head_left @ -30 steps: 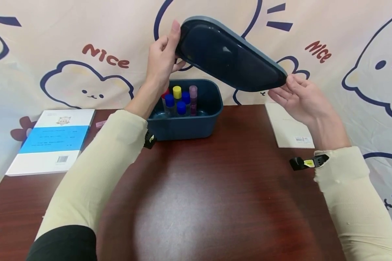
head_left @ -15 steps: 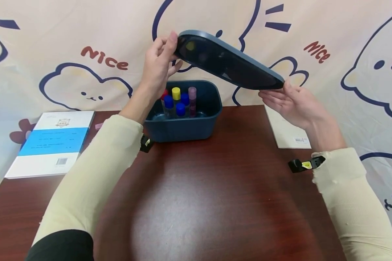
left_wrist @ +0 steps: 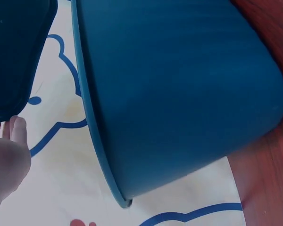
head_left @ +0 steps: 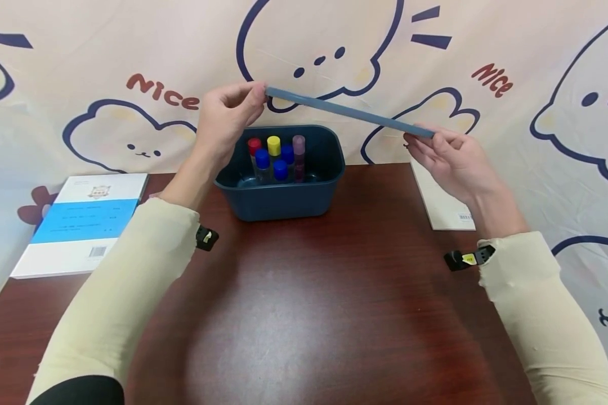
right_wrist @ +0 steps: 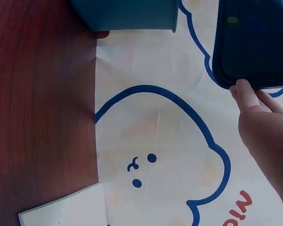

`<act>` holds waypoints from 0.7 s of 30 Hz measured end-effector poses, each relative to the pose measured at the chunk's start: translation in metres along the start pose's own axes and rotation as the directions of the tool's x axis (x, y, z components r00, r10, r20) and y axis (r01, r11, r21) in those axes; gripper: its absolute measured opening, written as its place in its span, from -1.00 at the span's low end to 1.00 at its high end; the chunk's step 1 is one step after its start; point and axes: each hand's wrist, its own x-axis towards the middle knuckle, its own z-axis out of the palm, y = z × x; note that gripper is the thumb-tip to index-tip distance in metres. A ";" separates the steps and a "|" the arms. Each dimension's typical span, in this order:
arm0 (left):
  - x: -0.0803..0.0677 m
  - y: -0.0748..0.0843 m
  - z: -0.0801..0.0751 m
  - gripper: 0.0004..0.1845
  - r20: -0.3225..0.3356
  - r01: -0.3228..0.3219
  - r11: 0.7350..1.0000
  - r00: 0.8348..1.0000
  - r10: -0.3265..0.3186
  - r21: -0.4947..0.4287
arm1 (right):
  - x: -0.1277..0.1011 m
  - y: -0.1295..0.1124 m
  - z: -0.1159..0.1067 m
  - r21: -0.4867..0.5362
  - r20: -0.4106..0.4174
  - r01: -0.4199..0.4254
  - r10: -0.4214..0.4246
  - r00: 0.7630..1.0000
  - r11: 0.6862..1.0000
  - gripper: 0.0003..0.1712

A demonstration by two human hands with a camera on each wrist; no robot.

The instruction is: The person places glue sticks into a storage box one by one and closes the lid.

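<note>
The left hand (head_left: 226,115) pinches one end of the blue lid (head_left: 349,112) and the right hand (head_left: 448,157) pinches the other end, so both hands are closed on it. The lid is up in the air, above the open blue box (head_left: 284,194), tipped a little so the right end is lower, and it is not touching the box. The box sits on the brown table (head_left: 334,315) with small bottles (head_left: 276,157) standing inside, a book (head_left: 81,222) lies to the left, and a white booklet (head_left: 443,205) lies to the right.
</note>
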 end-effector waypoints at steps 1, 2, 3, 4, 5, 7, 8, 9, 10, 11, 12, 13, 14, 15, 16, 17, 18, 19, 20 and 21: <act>-0.001 0.000 -0.001 -0.76 -0.009 0.003 1.000 1.000 -0.003 0.003 | 0.001 0.001 0.001 -0.006 0.009 0.014 -0.014 1.000 1.000 -0.57; -0.003 0.000 -0.003 -0.75 -0.015 0.002 1.000 1.000 -0.002 0.011 | 0.002 0.003 0.001 -0.018 0.017 0.032 -0.032 0.999 0.999 -0.55; -0.004 0.001 -0.004 -0.74 -0.020 0.001 1.000 1.000 -0.001 0.022 | 0.002 0.004 0.001 -0.014 0.028 0.043 -0.043 0.999 0.999 -0.53; -0.005 0.001 -0.005 -0.73 -0.024 -0.004 0.999 1.000 0.005 0.036 | 0.003 0.005 0.001 -0.013 0.032 0.054 -0.053 0.998 0.998 -0.53; -0.005 0.001 -0.006 -0.73 -0.028 -0.011 0.999 1.000 0.012 0.045 | 0.004 0.006 0.002 -0.010 0.034 0.062 -0.061 0.998 0.998 -0.53; -0.007 0.001 -0.009 -0.74 -0.036 -0.021 0.998 0.999 0.022 0.052 | 0.006 0.008 0.002 -0.028 0.036 0.079 -0.078 0.996 0.996 -0.52; -0.007 0.001 -0.010 -0.74 -0.038 -0.022 0.998 0.999 0.024 0.052 | 0.006 0.009 0.002 -0.034 0.038 0.085 -0.084 0.996 0.996 -0.51; -0.008 0.000 -0.011 -0.74 -0.041 -0.022 0.998 0.999 0.024 0.051 | 0.007 0.010 0.002 -0.032 0.037 0.086 -0.085 0.996 0.996 -0.52; -0.008 0.000 -0.012 -0.74 -0.043 -0.021 0.998 0.999 0.023 0.053 | 0.008 0.011 0.003 -0.041 0.034 0.091 -0.090 0.995 0.995 -0.53; -0.009 0.000 -0.013 -0.73 -0.043 -0.014 0.999 0.999 0.016 0.052 | 0.009 0.012 0.003 -0.041 0.035 0.093 -0.092 0.995 0.995 -0.52; -0.010 -0.001 -0.014 -0.72 -0.041 -0.012 0.998 0.999 0.014 0.059 | 0.009 0.013 0.003 -0.039 0.034 0.096 -0.095 0.995 0.995 -0.52; -0.011 -0.001 -0.015 -0.71 -0.034 -0.009 0.998 0.999 0.012 0.069 | 0.010 0.014 0.003 -0.033 0.035 0.100 -0.099 0.995 0.994 -0.51; -0.012 -0.001 -0.017 -0.70 -0.025 -0.011 0.996 1.000 0.013 0.092 | 0.010 0.015 0.003 -0.030 0.038 0.105 -0.104 0.994 0.994 -0.50; -0.013 -0.001 -0.018 -0.69 -0.011 -0.016 0.993 1.000 0.017 0.119 | 0.011 0.015 0.003 -0.035 0.041 0.111 -0.110 0.993 0.993 -0.48; -0.014 -0.001 -0.020 -0.68 0.005 -0.020 0.989 1.000 0.019 0.145 | 0.011 0.015 0.003 -0.044 0.046 0.119 -0.117 0.992 0.992 -0.47; -0.015 -0.001 -0.021 -0.66 0.022 -0.022 0.986 1.000 0.019 0.168 | 0.011 0.016 0.004 -0.054 0.049 0.126 -0.123 0.991 0.991 -0.46; -0.016 -0.001 -0.023 -0.65 0.043 -0.032 0.980 0.999 0.024 0.199 | 0.012 0.016 0.004 -0.066 0.055 0.132 -0.128 0.990 0.989 -0.45; -0.017 -0.001 -0.026 -0.62 0.067 -0.042 0.972 0.997 0.027 0.230 | 0.012 0.016 0.005 -0.082 0.058 0.137 -0.132 0.990 0.987 -0.45; -0.018 0.000 -0.028 -0.61 0.089 -0.048 0.965 0.996 0.026 0.259 | 0.012 0.016 0.006 -0.101 0.059 0.141 -0.135 0.989 0.985 -0.45; -0.019 -0.001 -0.030 -0.59 0.111 -0.051 0.962 0.994 0.022 0.269 | 0.013 0.017 0.006 -0.119 0.058 0.143 -0.137 0.989 0.983 -0.45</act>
